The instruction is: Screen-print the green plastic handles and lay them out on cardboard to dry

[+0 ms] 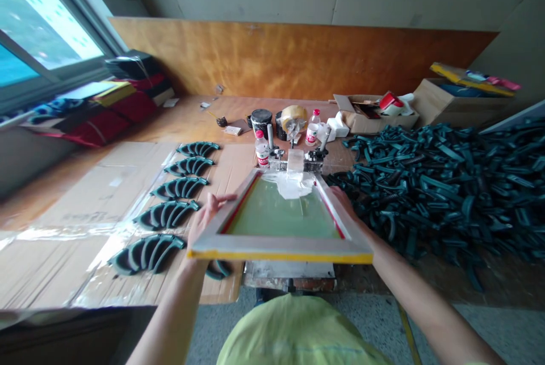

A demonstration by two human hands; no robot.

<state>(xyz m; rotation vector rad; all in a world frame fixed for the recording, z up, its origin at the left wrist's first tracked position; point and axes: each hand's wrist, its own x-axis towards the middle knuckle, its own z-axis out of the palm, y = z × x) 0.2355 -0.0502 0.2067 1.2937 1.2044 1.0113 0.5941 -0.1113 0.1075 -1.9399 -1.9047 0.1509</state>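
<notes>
A screen-printing frame (281,244) with pale green mesh and a yellow front edge is tilted up in front of me, over a small base plate (289,270). My left hand (207,214) is at its left side, fingers stretched toward the rim. The frame covers part of that hand, and I cannot tell whether they touch. My right hand (342,199) is partly behind the right rim, close to a heap of dark green curved plastic parts (426,194); its fingers are hidden. White paste (293,186) lies on the mesh near the hinge clamp (296,162).
Fanned rows of green parts (147,254) lie on cardboard (93,183) at left, and another part (218,269) lies by the frame's near left corner. Bottles (261,149), a black tub (261,120) and a tape roll (293,118) stand behind the clamp. Open cardboard boxes (451,101) are at back right.
</notes>
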